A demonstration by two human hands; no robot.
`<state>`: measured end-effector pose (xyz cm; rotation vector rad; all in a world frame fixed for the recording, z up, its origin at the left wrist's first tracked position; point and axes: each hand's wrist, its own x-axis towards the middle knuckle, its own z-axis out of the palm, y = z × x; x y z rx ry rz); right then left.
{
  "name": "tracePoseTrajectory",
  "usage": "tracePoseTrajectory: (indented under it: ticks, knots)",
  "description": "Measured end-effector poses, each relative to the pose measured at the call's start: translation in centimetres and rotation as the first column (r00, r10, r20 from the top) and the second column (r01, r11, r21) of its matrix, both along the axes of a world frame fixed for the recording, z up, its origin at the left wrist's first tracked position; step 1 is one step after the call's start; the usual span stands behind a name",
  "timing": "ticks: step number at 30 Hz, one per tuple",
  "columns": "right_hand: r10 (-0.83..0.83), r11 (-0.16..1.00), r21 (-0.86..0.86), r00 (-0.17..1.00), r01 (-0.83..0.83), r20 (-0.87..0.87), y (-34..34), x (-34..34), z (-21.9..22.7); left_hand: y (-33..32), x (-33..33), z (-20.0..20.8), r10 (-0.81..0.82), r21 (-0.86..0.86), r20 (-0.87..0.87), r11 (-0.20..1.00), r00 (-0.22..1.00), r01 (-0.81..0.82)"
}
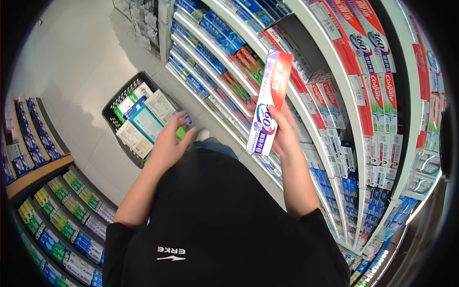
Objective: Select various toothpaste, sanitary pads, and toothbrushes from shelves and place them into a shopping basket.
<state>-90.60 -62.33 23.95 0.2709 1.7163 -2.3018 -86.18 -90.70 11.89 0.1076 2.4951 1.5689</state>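
My right hand (286, 130) grips a long toothpaste box (273, 93), red, white and purple, held upright and slightly tilted in front of the shelf. The thumb lies across the front of the box, and the other fingers are partly hidden behind it. To the left, my left hand (171, 139) is empty, its fingers spread apart. It hovers above the near right side of a dark shopping basket (110, 103) on the floor. Several packages fill the basket, among them a teal-and-white box (146, 123) and cream-coloured boxes (160, 106).
A tall white shelf unit (342, 36) curves along the right, stocked with rows of toothpaste boxes (375, 98). At lower left stands another display (60, 210) with green, yellow and blue packs. My shoe (203, 134) is close to the basket on the tiled floor (76, 62).
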Motion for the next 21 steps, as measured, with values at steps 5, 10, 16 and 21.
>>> tracePoseTrajectory:
  ticks: [5, 10, 16, 21]
  knots:
    - [0.136, 0.721, 0.681, 0.937, 0.129, -0.321, 4.2, -5.4, 3.4, -0.9, 2.5, -8.7, -0.097, -0.135, 0.373, 0.978, 0.923, 0.158]
    - [0.266, 0.238, 0.953, 0.932, 0.185, -0.247, 5.2, -10.8, 4.8, 1.1, 4.1, -12.2, -0.218, -0.202, 0.374, 0.93, 0.902, 0.308]
    - [0.389, 0.003, 0.887, 0.817, 0.462, -0.426, 7.7, -14.2, 2.9, 1.4, 3.5, -12.0, -0.118, -0.27, 0.445, 0.927, 0.888, 0.259]
    - [0.299, 0.081, 0.93, 0.882, 0.358, -0.365, 7.0, -14.7, 3.3, 1.4, 3.7, -12.1, -0.093, -0.292, 0.437, 0.926, 0.894, 0.239]
